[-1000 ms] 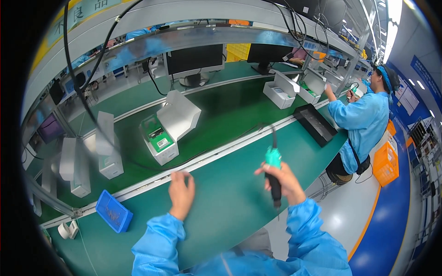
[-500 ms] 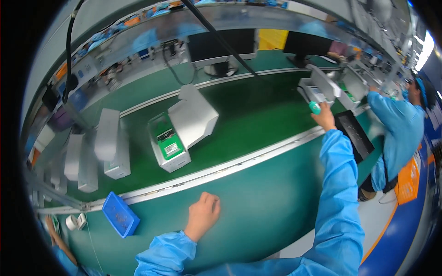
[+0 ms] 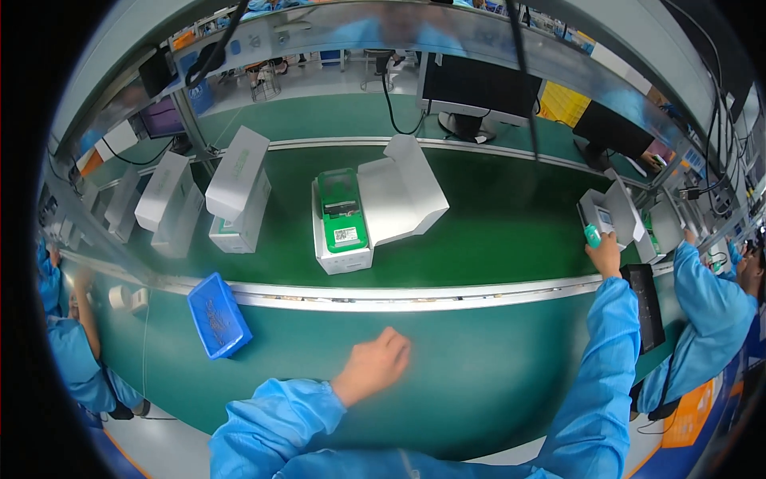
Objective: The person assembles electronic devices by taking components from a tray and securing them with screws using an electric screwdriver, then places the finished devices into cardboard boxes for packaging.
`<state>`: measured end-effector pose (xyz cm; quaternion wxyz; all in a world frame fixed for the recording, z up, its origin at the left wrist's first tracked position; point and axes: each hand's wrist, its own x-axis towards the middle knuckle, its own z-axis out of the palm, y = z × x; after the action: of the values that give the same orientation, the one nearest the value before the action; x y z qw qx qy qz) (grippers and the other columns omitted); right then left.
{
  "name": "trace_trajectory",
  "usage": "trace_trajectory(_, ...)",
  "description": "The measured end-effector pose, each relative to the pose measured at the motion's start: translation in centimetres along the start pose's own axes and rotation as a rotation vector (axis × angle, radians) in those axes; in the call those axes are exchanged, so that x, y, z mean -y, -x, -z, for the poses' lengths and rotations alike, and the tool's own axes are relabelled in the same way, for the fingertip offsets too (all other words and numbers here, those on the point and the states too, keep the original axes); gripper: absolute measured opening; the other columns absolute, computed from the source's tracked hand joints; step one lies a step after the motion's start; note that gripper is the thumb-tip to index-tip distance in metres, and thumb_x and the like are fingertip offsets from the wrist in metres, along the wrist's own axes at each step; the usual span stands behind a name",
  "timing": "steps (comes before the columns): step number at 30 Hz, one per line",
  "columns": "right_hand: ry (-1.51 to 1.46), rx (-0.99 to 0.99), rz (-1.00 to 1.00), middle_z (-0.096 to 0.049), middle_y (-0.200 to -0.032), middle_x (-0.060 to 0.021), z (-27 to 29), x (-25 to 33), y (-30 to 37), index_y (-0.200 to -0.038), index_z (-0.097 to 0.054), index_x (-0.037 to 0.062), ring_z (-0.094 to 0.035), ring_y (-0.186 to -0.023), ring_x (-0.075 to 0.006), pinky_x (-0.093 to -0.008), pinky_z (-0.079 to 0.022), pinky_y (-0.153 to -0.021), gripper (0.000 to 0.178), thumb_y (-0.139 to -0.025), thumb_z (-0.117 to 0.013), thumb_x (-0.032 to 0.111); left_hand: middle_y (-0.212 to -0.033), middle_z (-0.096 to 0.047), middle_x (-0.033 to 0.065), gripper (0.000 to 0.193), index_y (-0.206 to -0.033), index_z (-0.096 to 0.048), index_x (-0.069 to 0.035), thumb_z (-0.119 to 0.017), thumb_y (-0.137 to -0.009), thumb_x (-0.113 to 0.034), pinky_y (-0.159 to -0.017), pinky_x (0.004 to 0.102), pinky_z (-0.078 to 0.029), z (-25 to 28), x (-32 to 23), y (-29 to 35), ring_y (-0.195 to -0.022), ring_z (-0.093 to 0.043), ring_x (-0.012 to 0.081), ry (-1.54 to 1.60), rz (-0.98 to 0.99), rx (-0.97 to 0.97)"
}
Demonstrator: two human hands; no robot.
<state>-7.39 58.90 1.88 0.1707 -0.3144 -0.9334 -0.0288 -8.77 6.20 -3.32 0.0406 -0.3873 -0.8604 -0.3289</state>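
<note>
My left hand (image 3: 373,366) is curled into a loose fist above the green worktable (image 3: 479,351); nothing sticks out of it. Stretched far to the right, my right hand (image 3: 605,254) grips a small rounded green-and-white object (image 3: 592,235) whose kind I cannot make out. That object is at the near edge of an open white box (image 3: 591,206) on the dark green conveyor belt (image 3: 511,215). Mid-belt, another open white carton (image 3: 345,263) has its lid folded to the right. Inside lies a green device (image 3: 341,214) with a white label.
Several white boxes (image 3: 239,199) stand at the belt's left. A blue bin (image 3: 219,315) of small parts sits on the worktable, and a black tray (image 3: 643,307) lies beside my right forearm. A metal rail (image 3: 415,297) edges the belt. Co-workers (image 3: 706,299) sit on both sides.
The view has swung, so the belt and boxes now appear farther right and more level. My right hand still holds the green-and-white object by the far-right box; my left stays curled.
</note>
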Motion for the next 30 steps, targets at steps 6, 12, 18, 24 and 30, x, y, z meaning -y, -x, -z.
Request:
trace_trajectory(6, -0.036, -0.027, 0.123, -0.049, -0.112, -0.0266, 4.4, 4.6, 6.3, -0.099, -0.055, -0.0049, -0.056, -0.094, -0.0404, -0.0433, -0.048, -0.080, 0.049, -0.064, -0.072, 0.025, -0.081, -0.052, 0.0071, 0.006, -0.082, -0.055, -0.009, -0.059, -0.078, -0.012, -0.054, 0.0378, -0.048, -0.3, 0.1, 0.3, -0.061, -0.059, 0.0262, 0.022, -0.017, -0.011)
trace_trajectory(12, -0.222, 0.107, 0.177, -0.052, -0.107, -0.0203, 11.0, 12.8, 19.6, -0.104, -0.056, -0.0011, -0.057, -0.090, -0.0380, -0.0426, -0.049, -0.076, 0.048, -0.065, -0.071, 0.022, -0.084, -0.051, 0.0086, 0.007, -0.086, -0.054, -0.008, -0.057, -0.080, -0.011, -0.057, 0.0394, -0.049, -0.5, 0.3, 0.3, -0.066, -0.058, 0.0283, 0.020, -0.075, -0.012)
trace_trajectory(18, -0.435, 0.164, 0.218, -0.051, -0.101, -0.0154, 13.9, 19.8, 33.0, -0.105, -0.055, 0.0038, -0.058, -0.086, -0.0345, -0.0409, -0.050, -0.071, 0.046, -0.064, -0.069, 0.021, -0.111, -0.051, 0.0130, 0.041, -0.113, -0.052, -0.005, -0.062, -0.074, -0.006, -0.083, 0.0385, -0.045, 0.3, -1.7, 1.8, -0.103, -0.050, 0.0300, 0.105, -0.257, -0.214)
trace_trajectory(24, -0.625, 0.216, 0.275, -0.053, -0.097, -0.0114, 14.9, 22.5, 40.7, -0.099, -0.059, 0.0069, -0.059, -0.084, -0.0309, -0.0385, -0.051, -0.068, 0.040, -0.063, -0.070, 0.017, -0.107, -0.056, 0.0154, 0.035, -0.106, -0.056, -0.003, -0.062, -0.075, -0.020, -0.093, 0.0423, -0.036, 3.8, -3.9, 1.7, -0.102, -0.053, 0.0290, -0.052, -0.496, -0.104)
trace_trajectory(30, -0.647, 0.211, 0.319, -0.054, -0.103, -0.0112, 14.9, 22.5, 42.9, -0.102, -0.059, 0.0064, -0.059, -0.088, -0.0305, -0.0374, -0.051, -0.070, 0.045, -0.059, -0.072, 0.014, -0.081, -0.063, 0.0190, 0.042, -0.097, -0.062, 0.002, -0.051, -0.085, -0.037, -0.090, 0.0393, -0.038, 3.2, -3.1, 1.0, -0.084, -0.059, 0.0305, -0.182, -0.519, -0.065)
